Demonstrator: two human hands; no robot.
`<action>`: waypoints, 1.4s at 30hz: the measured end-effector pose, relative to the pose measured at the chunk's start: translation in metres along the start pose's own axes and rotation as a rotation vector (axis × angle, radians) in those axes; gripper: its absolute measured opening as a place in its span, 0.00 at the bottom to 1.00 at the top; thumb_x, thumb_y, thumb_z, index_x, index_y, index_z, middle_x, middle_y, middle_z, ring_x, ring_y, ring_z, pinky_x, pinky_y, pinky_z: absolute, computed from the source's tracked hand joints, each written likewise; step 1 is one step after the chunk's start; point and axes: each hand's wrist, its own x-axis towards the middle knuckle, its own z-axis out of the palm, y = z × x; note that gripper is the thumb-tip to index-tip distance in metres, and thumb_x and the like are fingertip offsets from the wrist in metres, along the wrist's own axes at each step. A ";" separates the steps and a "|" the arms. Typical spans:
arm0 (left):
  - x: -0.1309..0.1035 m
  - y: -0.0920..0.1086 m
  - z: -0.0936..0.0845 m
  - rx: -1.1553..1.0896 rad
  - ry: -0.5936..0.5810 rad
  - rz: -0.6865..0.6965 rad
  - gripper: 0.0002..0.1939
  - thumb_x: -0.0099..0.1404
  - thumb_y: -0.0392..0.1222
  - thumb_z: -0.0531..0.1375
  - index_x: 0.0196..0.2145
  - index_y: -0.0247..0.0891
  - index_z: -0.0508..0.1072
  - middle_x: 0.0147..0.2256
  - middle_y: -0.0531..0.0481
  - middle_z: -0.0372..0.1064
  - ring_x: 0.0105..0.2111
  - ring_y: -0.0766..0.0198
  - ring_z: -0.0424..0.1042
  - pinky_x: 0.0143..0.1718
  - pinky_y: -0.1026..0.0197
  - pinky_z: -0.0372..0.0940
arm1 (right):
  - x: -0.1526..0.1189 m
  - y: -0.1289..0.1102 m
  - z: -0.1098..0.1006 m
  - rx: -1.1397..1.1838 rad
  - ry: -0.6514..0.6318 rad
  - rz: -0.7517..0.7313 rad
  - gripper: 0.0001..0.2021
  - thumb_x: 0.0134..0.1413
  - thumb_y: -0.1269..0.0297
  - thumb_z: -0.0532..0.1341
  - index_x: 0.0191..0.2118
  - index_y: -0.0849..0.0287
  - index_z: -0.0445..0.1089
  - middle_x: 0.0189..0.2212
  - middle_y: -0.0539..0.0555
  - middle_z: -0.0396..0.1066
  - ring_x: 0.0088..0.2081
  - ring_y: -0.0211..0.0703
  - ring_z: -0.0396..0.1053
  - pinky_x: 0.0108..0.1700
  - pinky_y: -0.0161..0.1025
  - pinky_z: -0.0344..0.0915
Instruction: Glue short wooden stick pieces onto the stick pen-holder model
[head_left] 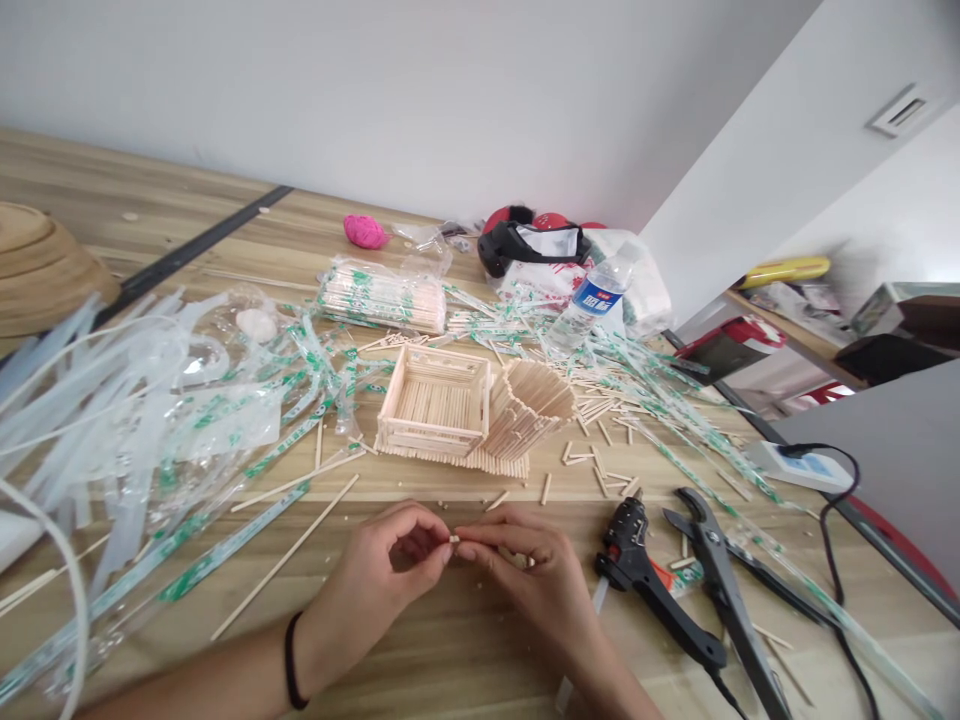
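Note:
My left hand (382, 570), with a black band at the wrist, pinches a tiny pale wooden piece (454, 539) between thumb and forefinger. The fingertips of my right hand (525, 570) meet the same piece from the other side. More small wooden bits show within the curled fingers of my right hand. Beyond both hands stands a square box of wooden sticks (435, 440) with low railed sides. Against its right side is a round, flared stick holder (525, 415). Both rest on a base of sticks (495, 463).
Right of my hands lie a black glue gun (637, 570) and grey-black cutters (724, 590). Cut sticks (600, 470), a water bottle (596, 300) and wrapped sticks (382, 295) lie farther back. Clear glue sticks and plastic wrappers (225, 415) cover the left side. A power strip (799, 465) sits at right.

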 end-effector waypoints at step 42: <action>0.006 -0.007 -0.002 -0.255 -0.029 -0.152 0.07 0.59 0.44 0.60 0.31 0.38 0.70 0.24 0.54 0.70 0.26 0.65 0.68 0.29 0.65 0.61 | -0.054 0.042 -0.092 -0.926 0.296 0.176 0.24 0.47 0.51 0.59 0.46 0.61 0.71 0.42 0.62 0.72 0.40 0.59 0.70 0.43 0.55 0.66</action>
